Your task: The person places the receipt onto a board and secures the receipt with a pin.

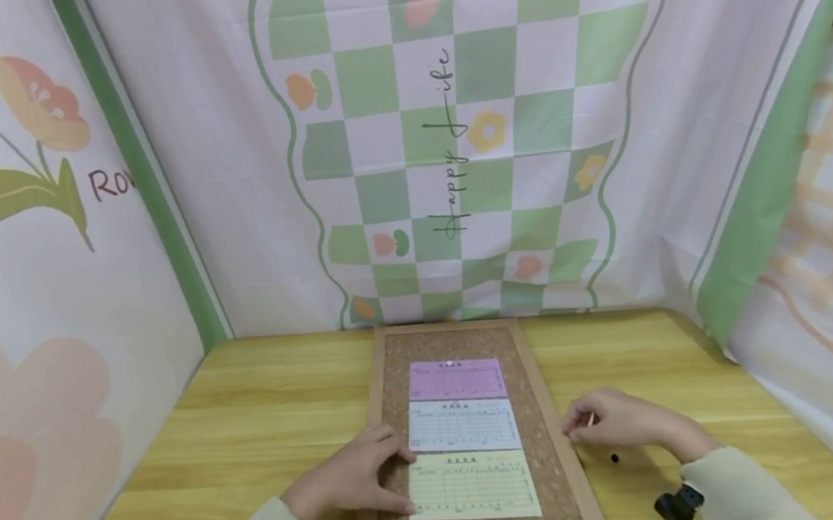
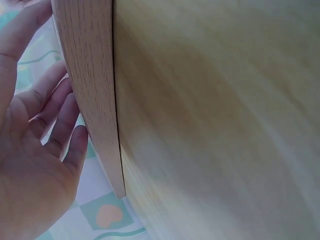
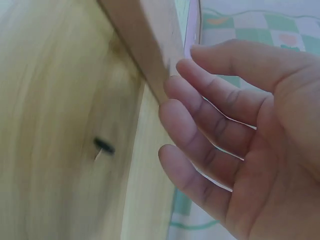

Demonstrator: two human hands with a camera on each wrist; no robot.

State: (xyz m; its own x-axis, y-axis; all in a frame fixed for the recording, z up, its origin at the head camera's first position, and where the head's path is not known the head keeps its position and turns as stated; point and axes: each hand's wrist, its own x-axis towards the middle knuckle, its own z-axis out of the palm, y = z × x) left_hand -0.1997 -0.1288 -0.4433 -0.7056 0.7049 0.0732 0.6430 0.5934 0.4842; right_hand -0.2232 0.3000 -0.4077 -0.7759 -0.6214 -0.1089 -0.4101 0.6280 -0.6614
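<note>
A cork board with a wooden frame (image 1: 380, 414) lies on the table. Three printed paper slips are in a column on it: a pink slip (image 1: 458, 381), a white slip (image 1: 464, 427) and a yellow slip (image 1: 473, 489). My left hand (image 1: 362, 474) reaches over the frame's left side, fingers spread, thumb tip at the yellow slip's lower left corner and index fingertip near its upper left corner. My right hand (image 1: 620, 420) is at the frame's right side, fingers loosely bent; in the right wrist view nothing shows between them. A small black object (image 3: 104, 146) lies on the table near it.
A small white pin (image 1: 450, 363) sits at the pink slip's top edge. The yellow wood-grain table (image 1: 271, 391) extends on both sides of the board. Printed curtains (image 1: 243, 184) hang behind and at both sides. Black wrist devices (image 1: 679, 506) sit at the sleeves.
</note>
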